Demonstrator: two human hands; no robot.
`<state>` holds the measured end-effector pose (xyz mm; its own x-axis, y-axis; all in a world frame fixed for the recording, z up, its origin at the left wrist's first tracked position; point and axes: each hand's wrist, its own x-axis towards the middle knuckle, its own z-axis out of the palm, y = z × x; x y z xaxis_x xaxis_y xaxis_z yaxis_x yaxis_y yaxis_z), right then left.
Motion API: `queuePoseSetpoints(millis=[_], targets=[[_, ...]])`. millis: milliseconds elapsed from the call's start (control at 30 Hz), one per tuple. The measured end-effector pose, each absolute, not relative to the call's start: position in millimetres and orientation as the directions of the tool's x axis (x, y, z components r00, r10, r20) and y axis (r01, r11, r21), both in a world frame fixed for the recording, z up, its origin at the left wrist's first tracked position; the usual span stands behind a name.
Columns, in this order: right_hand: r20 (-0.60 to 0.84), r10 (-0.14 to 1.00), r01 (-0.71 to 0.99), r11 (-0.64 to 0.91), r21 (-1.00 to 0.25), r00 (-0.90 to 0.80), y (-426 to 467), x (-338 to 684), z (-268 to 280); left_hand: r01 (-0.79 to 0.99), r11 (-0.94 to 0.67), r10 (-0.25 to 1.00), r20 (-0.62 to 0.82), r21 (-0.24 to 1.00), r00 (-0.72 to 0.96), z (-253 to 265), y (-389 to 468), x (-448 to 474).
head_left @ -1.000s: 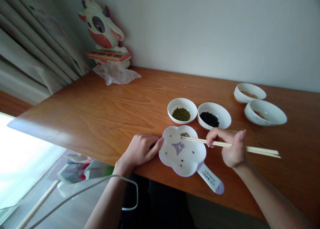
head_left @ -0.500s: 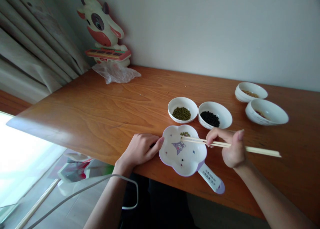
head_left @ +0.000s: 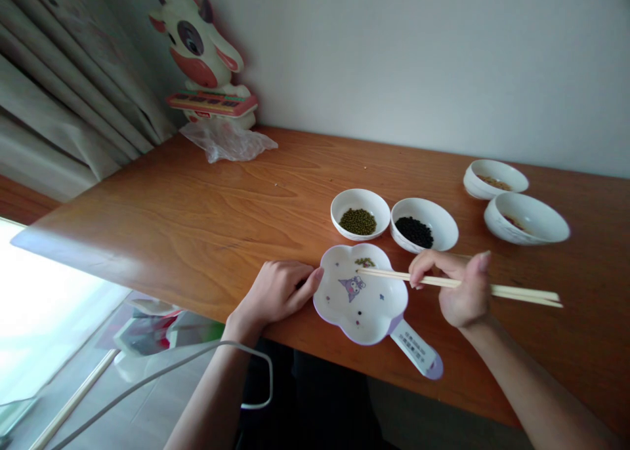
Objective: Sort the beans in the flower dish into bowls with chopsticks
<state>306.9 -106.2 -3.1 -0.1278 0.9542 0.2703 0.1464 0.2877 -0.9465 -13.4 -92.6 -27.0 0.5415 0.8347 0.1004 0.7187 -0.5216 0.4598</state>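
Observation:
My right hand [head_left: 465, 289] holds a pair of light wooden chopsticks [head_left: 524, 294]. Their tips come close together inside a white flower-shaped dish [head_left: 335, 306] with a purple rim, a cartoon print and a short handle. A tiny dark speck shows at the tips; I cannot tell whether it is gripped. Several green mung beans [head_left: 365, 262] lie near the dish's far side. At the table edge, my left hand [head_left: 280, 292] rests with fingers curled and its thumb on the dish's left rim. The fingertips are hidden. Just beyond the dish, a bowl of mung beans [head_left: 358, 221] stands beside a bowl of black beans [head_left: 414, 231].
Farther right stand two more white bowls, one with tan grains [head_left: 493, 182] and one with reddish bits [head_left: 516, 223]. A cow-shaped toy keyboard [head_left: 211, 102] and a crumpled plastic bag [head_left: 231, 143] are at the back left. A white cable [head_left: 197, 351] crosses below my left forearm.
My right hand has shifted slightly right with the chopsticks, and their back ends have spread a little apart. The tips stay near the same spot in the dish. My left hand keeps still.

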Motion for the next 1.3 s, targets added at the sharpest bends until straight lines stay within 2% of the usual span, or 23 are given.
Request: queuePoseSetpoints(millis=[333, 667, 833, 1100, 1300], targets=[[0.246, 0.958, 0.165, 0.269, -0.949, -0.151, -104.7, 305.0, 0.0, 0.725, -0.511, 0.840, 0.088, 0.463, 0.536, -27.8, -93.3, -14.4], [0.297, 0.950, 0.167, 0.310, -0.936, -0.099, -105.9, 307.0, -4.9, 0.726, -0.515, 0.841, 0.102, 0.457, 0.532, -27.9, -93.1, -13.3], [0.291, 0.949, 0.118, 0.305, -0.945, -0.122, -105.5, 304.1, -0.4, 0.721, -0.521, 0.838, 0.114, 0.456, 0.534, -27.2, -93.3, -12.9], [0.314, 0.930, 0.200, 0.349, -0.915, -0.189, -103.8, 310.8, -10.9, 0.719, -0.523, 0.836, 0.114, 0.457, 0.536, -28.0, -92.8, -13.7], [0.309, 0.935, 0.170, 0.337, -0.926, -0.172, -104.0, 313.6, -14.8, 0.720, -0.525, 0.834, 0.107, 0.453, 0.541, -27.6, -93.3, -14.0]])
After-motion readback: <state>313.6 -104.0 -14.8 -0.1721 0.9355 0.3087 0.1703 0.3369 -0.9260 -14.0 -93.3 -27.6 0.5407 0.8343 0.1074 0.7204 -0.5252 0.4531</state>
